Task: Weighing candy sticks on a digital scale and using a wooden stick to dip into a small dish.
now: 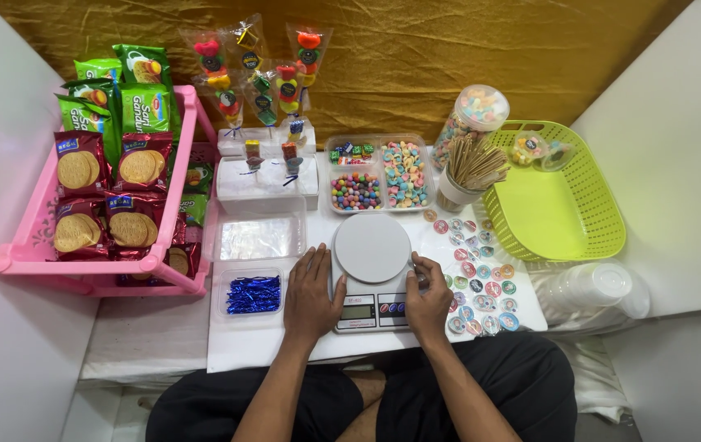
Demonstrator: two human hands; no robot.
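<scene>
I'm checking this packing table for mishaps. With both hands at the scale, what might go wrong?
1. The left hand rests against the scale, beside its round plate; leaning on it may skew a reading.
2. The right hand lies close to the loose round stickers; a sweep of the wrist might scatter them.
3. The cup of sticks stands just behind; a long reach may tip it.

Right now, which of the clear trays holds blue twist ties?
The small tray nearest the left hand, beside the scale. The others hold candies or look empty.
</scene>
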